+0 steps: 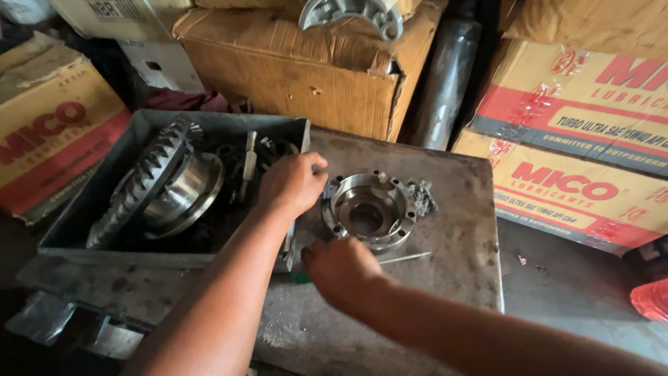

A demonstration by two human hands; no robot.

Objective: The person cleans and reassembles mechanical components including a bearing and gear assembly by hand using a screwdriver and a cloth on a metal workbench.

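Hands, left [292,182] and right [341,268], flank a flanged housing [367,209], finger grip unclear; red-banded cartons [577,146] stacked right.

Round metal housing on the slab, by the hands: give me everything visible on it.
The round metal housing is a bare grey, cast-looking ring with a deep central bore and a flange with bolt holes around the rim. It lies flat, open side up, on the worn metal slab. The left hand is at its upper left edge, the right hand at its lower left edge; actual contact is unclear. A grey clump of grime sits against its right side.
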